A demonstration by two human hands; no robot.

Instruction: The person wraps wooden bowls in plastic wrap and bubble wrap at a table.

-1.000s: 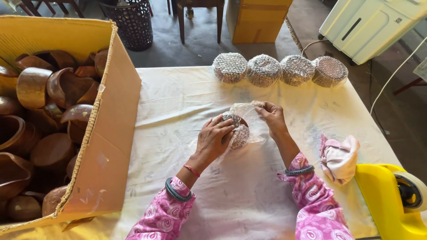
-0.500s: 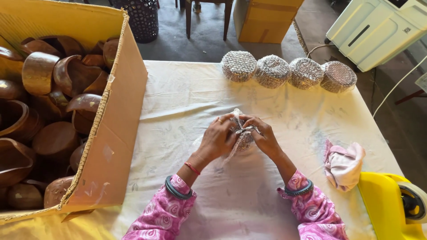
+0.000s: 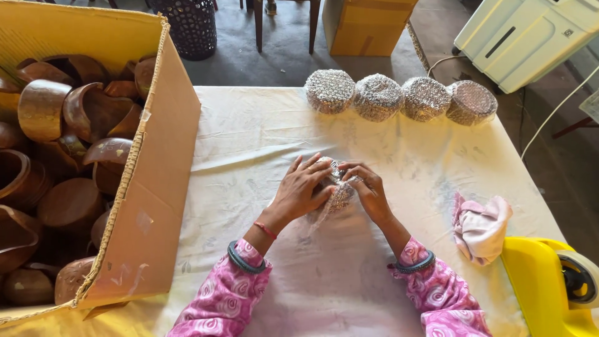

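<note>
Both hands have drawn closer together since a second ago, meeting mid-bench. Open cloth lies all around; the cardboard box [image 3: 150, 187] crowds the left edge. Left hand [image 3: 302, 187] and right hand [image 3: 368, 190] curl inward, forearms angled in, each grip closed on the bubble-wrapped bundle [image 3: 339, 193].

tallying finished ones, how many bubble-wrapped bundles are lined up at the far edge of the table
4, in a row along the far edge: first bundle, second bundle, third bundle, fourth bundle. A fifth piece sits between the left hand and right hand, partly hidden.
</note>
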